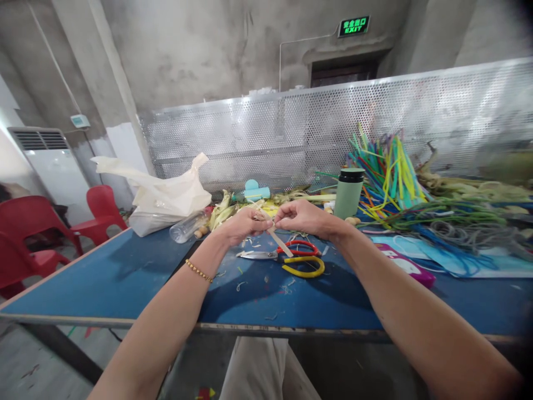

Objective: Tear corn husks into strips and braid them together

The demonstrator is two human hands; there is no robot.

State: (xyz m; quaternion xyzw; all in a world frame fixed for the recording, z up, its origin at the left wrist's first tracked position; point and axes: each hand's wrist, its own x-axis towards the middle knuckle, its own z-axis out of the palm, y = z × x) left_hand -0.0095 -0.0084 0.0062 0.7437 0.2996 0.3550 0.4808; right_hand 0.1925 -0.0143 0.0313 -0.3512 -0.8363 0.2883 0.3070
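Observation:
My left hand (244,223) and my right hand (300,218) meet above the blue table (116,278), both with fingers pinched on a pale strip of corn husk (278,240) that hangs down between them. A beaded bracelet sits on my left wrist. Just below the hands lie scissors (293,256) with red and yellow handles, blades pointing left.
A green bottle with a black lid (348,193) stands behind my right hand. Coloured strips (387,172) and cords pile at the right. A cream plastic bag (166,200), a clear bottle (189,226) and corn husks (222,211) lie at the back. Red chairs (29,233) stand left. A perforated metal screen runs behind.

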